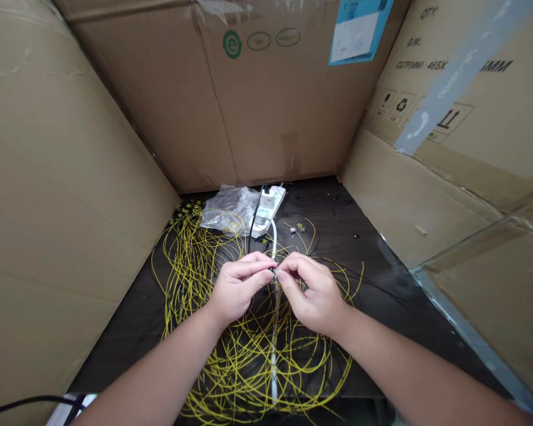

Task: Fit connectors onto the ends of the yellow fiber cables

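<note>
In the middle of the head view, my left hand [236, 288] pinches a small black part [272, 270] between thumb and forefinger. My right hand [314, 294] meets it tip to tip, its thumb and forefinger closed at the same spot. What the right fingertips hold is too small and covered to make out. Below and around both hands spreads a tangle of thin yellow wires [231, 370] with dark sections. A white cable [274, 361] runs beneath the hands toward the front edge of the dark table [395, 331].
Behind the hands lie a white power strip [275, 200] with a plugged-in adapter and a clear plastic bag [226, 212]. Small metal pieces [298, 228] and black bits [343, 200] are scattered to the right. Cardboard boxes [266, 112] wall in the table's back and sides.
</note>
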`<state>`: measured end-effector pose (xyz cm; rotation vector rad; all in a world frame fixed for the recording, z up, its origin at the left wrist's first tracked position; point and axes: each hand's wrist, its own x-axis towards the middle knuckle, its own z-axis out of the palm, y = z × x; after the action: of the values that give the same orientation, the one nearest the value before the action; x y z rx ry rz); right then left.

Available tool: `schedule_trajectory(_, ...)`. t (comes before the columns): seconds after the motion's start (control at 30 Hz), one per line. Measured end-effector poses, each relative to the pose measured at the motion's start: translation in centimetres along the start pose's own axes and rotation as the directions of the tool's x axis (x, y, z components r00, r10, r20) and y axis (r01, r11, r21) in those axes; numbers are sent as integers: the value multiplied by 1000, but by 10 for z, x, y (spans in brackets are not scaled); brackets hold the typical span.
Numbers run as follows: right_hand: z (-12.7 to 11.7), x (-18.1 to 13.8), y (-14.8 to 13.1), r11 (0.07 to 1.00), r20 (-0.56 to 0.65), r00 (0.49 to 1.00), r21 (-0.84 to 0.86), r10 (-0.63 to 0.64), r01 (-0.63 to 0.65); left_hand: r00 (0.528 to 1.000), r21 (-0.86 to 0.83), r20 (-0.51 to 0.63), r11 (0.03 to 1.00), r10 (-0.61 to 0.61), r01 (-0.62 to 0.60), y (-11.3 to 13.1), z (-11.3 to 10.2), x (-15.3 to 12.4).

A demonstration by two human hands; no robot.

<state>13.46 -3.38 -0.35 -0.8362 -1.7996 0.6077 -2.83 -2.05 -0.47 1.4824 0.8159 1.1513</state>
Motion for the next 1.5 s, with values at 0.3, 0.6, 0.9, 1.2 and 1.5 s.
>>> schedule_trajectory(0.3,3,-1,0,1000,-43,999,20,19,-18,999,60,-14,998,38,-37,5,4,-2)
schedule_trajectory(0.6,1,1,-1,970,-29,981,153,194,-187,986,-252,-142,966,-92,54,-6,6,0)
schedule_trajectory(0.9,-17,11,-1,743,316,889,493,332,-453,920,-703,-184,701,-345,122,1,-10,9)
schedule_trajectory(1.2,-42,16,0,807,834,541,246,105,-537,920,-853,-118,512,-373,98,2,-25,14)
schedule_trajectory(1.5,-41,23,21,849,235,851,146,469,-508,920,-772,-142,622,-366,129,0,-24,14)
